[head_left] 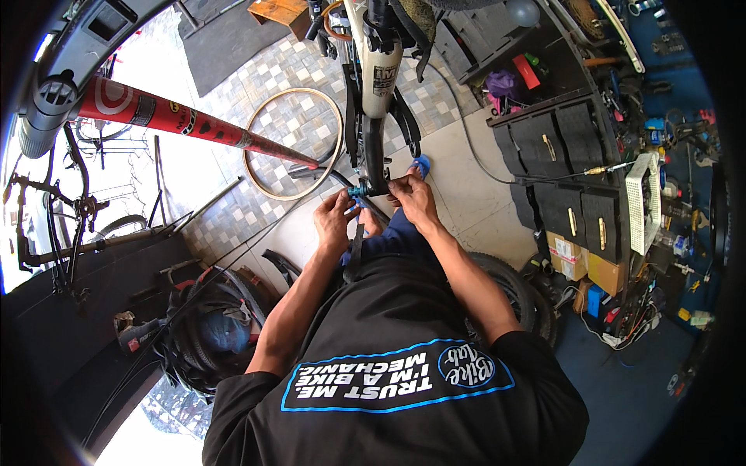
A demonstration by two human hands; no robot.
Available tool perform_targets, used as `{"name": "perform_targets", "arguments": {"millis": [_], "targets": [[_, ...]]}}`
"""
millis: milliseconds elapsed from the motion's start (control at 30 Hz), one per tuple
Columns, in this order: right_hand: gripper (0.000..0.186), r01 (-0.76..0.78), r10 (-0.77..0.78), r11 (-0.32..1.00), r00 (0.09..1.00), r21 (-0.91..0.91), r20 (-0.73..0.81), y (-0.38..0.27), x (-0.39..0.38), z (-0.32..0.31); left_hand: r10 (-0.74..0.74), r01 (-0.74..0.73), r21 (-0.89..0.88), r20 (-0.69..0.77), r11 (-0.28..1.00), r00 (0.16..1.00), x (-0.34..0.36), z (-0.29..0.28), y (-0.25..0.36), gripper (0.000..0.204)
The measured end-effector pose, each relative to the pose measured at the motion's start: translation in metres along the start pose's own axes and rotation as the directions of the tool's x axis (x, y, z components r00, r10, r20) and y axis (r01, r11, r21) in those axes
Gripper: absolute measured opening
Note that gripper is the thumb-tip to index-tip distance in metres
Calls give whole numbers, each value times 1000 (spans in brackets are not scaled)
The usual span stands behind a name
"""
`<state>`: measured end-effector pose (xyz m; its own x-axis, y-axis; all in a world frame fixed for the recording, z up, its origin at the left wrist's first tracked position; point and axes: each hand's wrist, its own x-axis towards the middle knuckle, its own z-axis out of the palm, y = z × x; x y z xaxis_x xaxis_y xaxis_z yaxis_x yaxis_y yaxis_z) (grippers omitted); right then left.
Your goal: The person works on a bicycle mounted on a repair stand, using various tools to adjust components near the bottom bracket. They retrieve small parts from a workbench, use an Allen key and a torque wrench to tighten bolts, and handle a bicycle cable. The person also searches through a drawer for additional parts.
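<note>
A small teal part sits at the lower black end of an upright white-and-black bicycle assembly, just in front of the person. The left hand pinches it between its fingertips; the right hand is at the other side of that black end, its fingers curled, though whether they grip anything I cannot tell. The step in hand looks like fitting or adjusting the teal part; the next move calls for steady support from the right and fine finger control from the left. Beyond, a red post slants past a tan hoop on the floor, tyres pile at lower left, and dark drawers stand to the right.
</note>
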<state>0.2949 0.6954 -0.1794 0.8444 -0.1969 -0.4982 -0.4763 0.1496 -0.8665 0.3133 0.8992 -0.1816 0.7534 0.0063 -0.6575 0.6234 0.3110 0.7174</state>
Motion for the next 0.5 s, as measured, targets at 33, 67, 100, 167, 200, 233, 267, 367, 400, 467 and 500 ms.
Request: {"name": "perform_targets", "arguments": {"millis": [33, 67, 100, 167, 200, 233, 267, 367, 400, 467, 500], "targets": [[20, -2, 2, 1000, 1000, 1, 1, -1, 0, 0, 1, -1, -27, 6, 1000, 1000, 1, -2, -1, 35], [20, -4, 4, 1000, 1000, 2, 1, -2, 0, 0, -5, 5, -59, 3, 998, 1000, 1, -4, -3, 31], [20, -6, 6, 1000, 1000, 3, 2, -3, -1, 0, -12, 12, -91, 0, 996, 1000, 2, -6, -5, 28], [20, -14, 14, 1000, 1000, 0, 6, -5, -1, -1, -22, 23, -146, 6, 989, 1000, 3, -9, -7, 21], [20, -18, 18, 1000, 1000, -2, 8, -6, -2, -1, -26, 28, -167, 14, 986, 1000, 3, -10, -8, 19], [20, -21, 21, 1000, 1000, 1, 12, -6, -1, -1, -30, 34, -188, 22, 982, 999, 4, -11, -8, 17], [20, -25, 24, 1000, 1000, 5, 15, -6, -1, -1, -37, 42, -194, 28, 980, 999, 4, -12, -9, 17], [20, -19, 19, 1000, 1000, 2, 23, -3, 1, -3, -68, 75, -212, 37, 974, 997, 0, -9, -3, 17], [20, -15, 15, 1000, 1000, -1, 25, -1, 1, -4, -86, 91, -218, 32, 972, 996, -2, -7, 0, 17], [20, -12, 13, 1000, 1000, -4, 25, -3, 0, -3, -101, 105, -216, 31, 971, 994, -4, -6, 4, 16], [20, -11, 12, 1000, 1000, -5, 25, -4, 0, -3, -98, 104, -207, 37, 973, 994, -5, -6, 6, 16]]}}
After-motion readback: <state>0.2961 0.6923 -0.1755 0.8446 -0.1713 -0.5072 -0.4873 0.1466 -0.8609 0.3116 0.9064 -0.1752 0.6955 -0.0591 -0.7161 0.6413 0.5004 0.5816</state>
